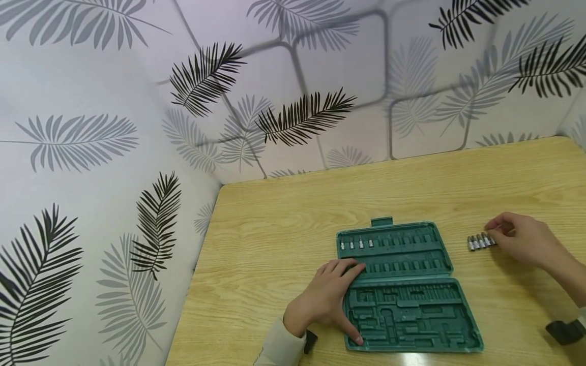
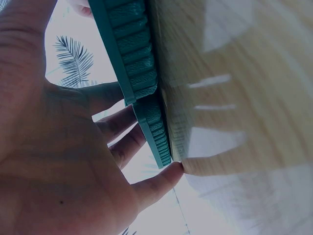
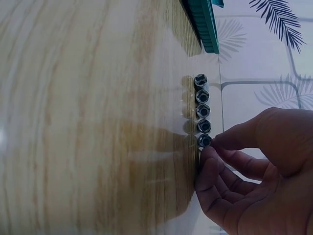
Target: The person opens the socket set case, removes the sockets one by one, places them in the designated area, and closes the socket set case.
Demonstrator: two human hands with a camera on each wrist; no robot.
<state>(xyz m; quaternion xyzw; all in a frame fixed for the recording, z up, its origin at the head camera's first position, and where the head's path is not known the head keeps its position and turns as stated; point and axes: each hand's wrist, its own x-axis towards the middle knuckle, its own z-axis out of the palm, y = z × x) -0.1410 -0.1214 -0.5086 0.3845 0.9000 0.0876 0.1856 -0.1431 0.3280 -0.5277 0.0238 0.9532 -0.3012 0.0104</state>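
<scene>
A green plastic socket-set case lies unfolded on the table, with several small silver bit sockets in its top-left slots. My left hand rests along the case's left edge, fingers and thumb spread; the left wrist view shows the fingers against the case's side. To the right of the case, several loose bit sockets lie side by side in a row. At the row's right end is my right hand; its thumb and forefinger pinch the end bit socket, their pads partly hidden.
The wood-grain table meets a leaf-patterned wall at the back and another at the left. The near half of the case has shaped hollows. A latch tab sticks out from its far edge.
</scene>
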